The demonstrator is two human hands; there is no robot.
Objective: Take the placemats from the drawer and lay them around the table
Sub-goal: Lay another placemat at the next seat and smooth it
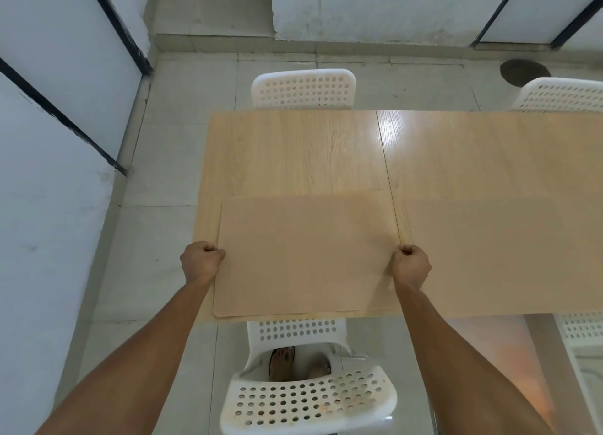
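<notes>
A beige placemat [303, 255] is held flat over the near left end of the light wooden table [293, 151]. Its near edge reaches the table's front edge, and a second edge shows just under it there. My left hand [201, 261] is shut on the mat's left edge. On the mat's right edge, my right hand [411, 265] is shut too. A second beige placemat [502, 255] lies flat on the table to the right, running out of view.
A white perforated chair [306, 398] stands between me and the table, my feet visible through it. Another white chair [303, 87] is tucked in at the far side, a third chair [561, 93] at far right. White walls close off the left.
</notes>
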